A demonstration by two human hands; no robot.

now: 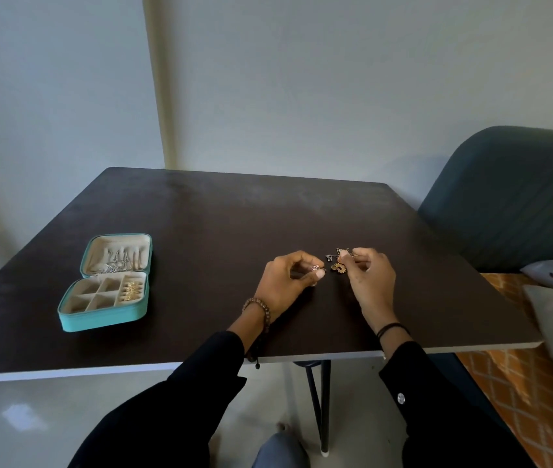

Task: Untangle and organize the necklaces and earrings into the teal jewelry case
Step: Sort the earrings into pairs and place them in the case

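Head view, right hand [371, 282] pinching gilt earrings [338, 267]

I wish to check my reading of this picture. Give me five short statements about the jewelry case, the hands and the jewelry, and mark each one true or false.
1. The teal rectangular jewelry case lies open on the dark brown table. True.
2. The case lies to the right of both hands. False: it lies to their left.
3. The left hand, with a brown beaded bracelet at its wrist, pinches a small pinkish piece. True.
4. Every compartment of the case is empty. False: gold pieces lie in the right-hand one.
5. The right hand lies flat and holds nothing. False: it pinches a small jewelry cluster.
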